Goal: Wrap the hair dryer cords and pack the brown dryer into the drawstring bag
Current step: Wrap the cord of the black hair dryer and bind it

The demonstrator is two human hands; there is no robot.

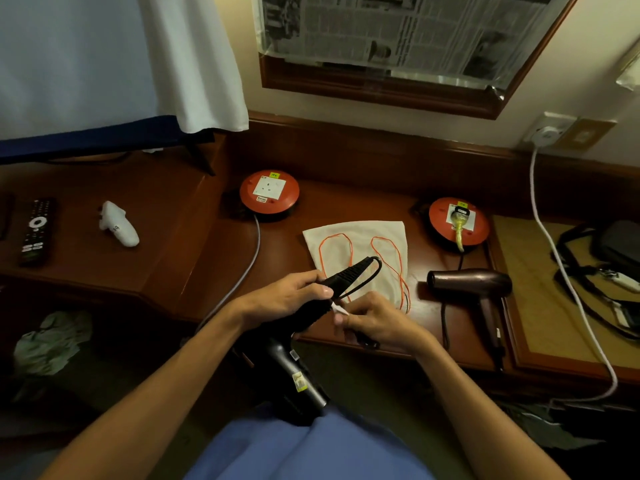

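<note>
Your right hand is hiding part of what it is holding, so you are seeing only a small white strip and a bit of black cord poking out of its curled fingers. Your left hand is gripping the handle of the black hair dryer, and the dryer's body is hanging down below the counter edge, over your blue clothing. The cord is looping up over the drawstring bag, which is lying flat on the counter with its orange strings spread out on top. The brown hair dryer is lying just right of the bag, with its own cord trailing off the front edge. Two round red socket reels are sitting behind the bag, one on each side. A remote and a white object are resting far to the left. A white cable is running down from the wall socket.
</note>
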